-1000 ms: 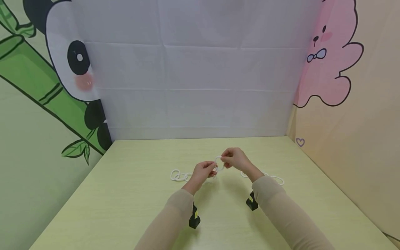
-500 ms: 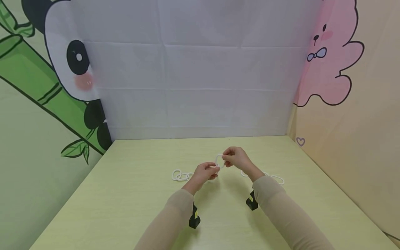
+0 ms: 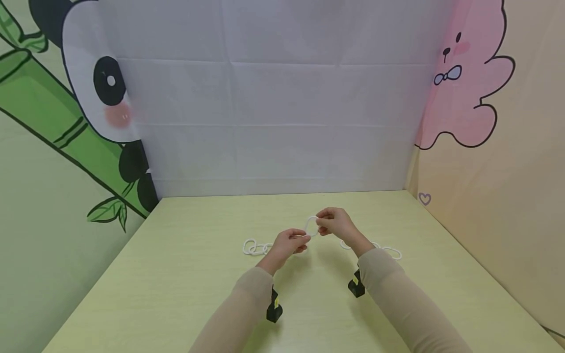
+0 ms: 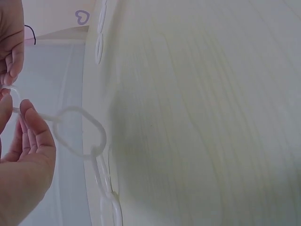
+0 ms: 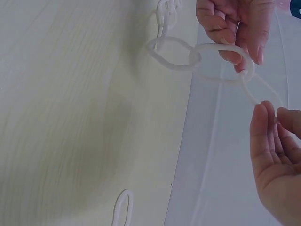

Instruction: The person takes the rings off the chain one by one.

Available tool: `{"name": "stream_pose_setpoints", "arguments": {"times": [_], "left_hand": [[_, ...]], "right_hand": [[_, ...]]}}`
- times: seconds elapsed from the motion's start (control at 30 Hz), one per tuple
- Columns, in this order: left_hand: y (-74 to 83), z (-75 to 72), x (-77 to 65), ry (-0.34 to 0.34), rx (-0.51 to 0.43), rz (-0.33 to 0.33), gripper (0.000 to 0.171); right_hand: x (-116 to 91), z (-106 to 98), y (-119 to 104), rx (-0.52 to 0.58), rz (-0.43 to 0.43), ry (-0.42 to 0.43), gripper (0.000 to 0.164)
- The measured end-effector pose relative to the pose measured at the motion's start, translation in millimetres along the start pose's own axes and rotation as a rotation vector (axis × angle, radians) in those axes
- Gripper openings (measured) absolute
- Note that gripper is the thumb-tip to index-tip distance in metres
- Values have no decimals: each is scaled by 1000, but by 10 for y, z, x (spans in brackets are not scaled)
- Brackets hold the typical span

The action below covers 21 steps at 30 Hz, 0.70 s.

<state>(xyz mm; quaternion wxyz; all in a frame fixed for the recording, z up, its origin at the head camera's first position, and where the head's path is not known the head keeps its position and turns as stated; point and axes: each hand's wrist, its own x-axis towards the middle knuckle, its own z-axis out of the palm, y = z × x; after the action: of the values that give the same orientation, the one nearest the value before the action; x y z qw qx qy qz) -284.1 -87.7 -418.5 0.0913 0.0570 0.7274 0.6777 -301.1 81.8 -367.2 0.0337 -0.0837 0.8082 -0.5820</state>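
Between the two hands, raised over the table, is a white plastic chain. My left hand [image 3: 289, 245] pinches one oval link [image 5: 214, 47] between thumb and fingers. My right hand [image 3: 336, 223] pinches the adjoining end link [image 5: 249, 92], which passes through the left hand's link. On the left hand's other side, another link [image 4: 102, 136] slants down, joined to more links [image 4: 115, 207] leading to the table. Part of that chain [image 3: 257, 253] lies on the tabletop left of the left hand. Fingertips hide parts of both held links.
A second white chain [image 3: 391, 249] lies on the table [image 3: 176, 294], partly behind the right forearm. Black wrist mounts [image 3: 274, 311] hang under both sleeves. A pale cloth wall [image 3: 282, 122] stands behind the table, with printed panels [image 3: 485, 196] at the sides.
My right hand has shifted slightly right, and the end link has risen a little between the hands. The left fingers have moved slightly on their link. The left chain on the table moved slightly right.
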Motion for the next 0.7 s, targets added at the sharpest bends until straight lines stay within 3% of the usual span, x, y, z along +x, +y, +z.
{"name": "stream_pose_setpoints", "arguments": {"times": [0.3,0.7], "left_hand": [[16,-5,-14,8,-14,49,26],[2,-15,19,41,-31,62,23]], "right_hand": [[-23,-10,24,76,27,-2,18],[2,-6,119,134,70,-7,15]]}}
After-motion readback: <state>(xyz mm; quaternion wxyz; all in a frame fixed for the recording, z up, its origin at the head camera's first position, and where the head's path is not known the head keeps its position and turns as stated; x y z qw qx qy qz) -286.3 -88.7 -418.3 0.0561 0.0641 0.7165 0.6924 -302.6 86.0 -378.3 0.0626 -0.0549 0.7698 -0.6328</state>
